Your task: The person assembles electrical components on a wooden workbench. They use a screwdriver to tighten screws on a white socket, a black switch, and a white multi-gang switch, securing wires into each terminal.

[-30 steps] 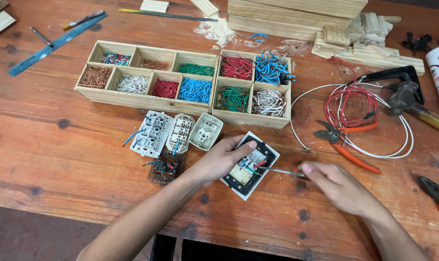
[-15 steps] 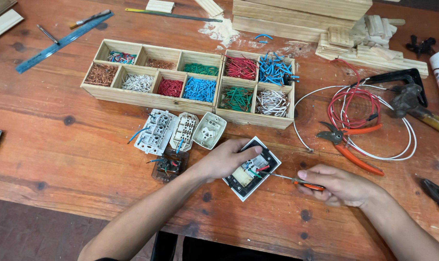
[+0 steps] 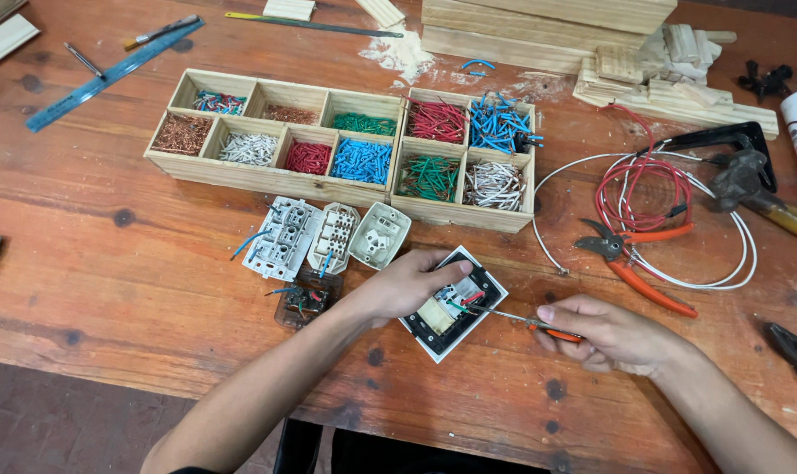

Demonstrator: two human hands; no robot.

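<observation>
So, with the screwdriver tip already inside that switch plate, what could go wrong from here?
1. The left hand pins only one edge of the switch plate, which lies loose on the table; it could pivot under pressure.
2. The right hand holds the thin screwdriver at a shallow angle, so the tip may slip toward the left fingers.
3. Short coloured wires sit where the tip works and could be nicked.

Single head cam, looking steeply down from above wearer, facing forward across wooden table [image 3: 91, 263]. Sitting at arm's length: both forearms entering from bottom edge, left hand [image 3: 407, 285] and right hand [image 3: 605, 333] landing low of centre. Far table edge cropping at top. No second view sharing scene.
</observation>
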